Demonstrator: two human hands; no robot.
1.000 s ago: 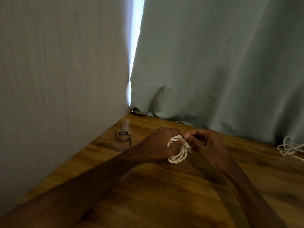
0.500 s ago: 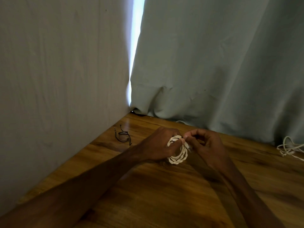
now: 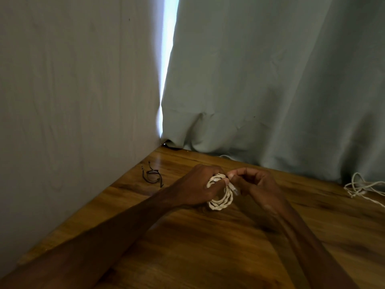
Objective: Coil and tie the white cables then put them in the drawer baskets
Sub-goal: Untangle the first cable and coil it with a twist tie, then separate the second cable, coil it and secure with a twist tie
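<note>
A white braided cable (image 3: 222, 200) is wound into a small coil just above the wooden table (image 3: 208, 247). My left hand (image 3: 198, 186) grips the coil, fingers through its loops. My right hand (image 3: 256, 184) pinches the cable's free end by the plug, right next to the coil's top. A second white cable (image 3: 362, 187) lies loose and tangled at the table's right edge, partly under the curtain. No drawer baskets are in view.
A thin black tie or cord (image 3: 152, 176) lies on the table near the left wall (image 3: 73, 101). A grey-green curtain (image 3: 270, 80) hangs along the back and rests on the tabletop. A bright slit of light shows in the corner.
My right hand has shifted slightly toward the coil with the cable's end. The coil and my left hand have stayed almost in place.
</note>
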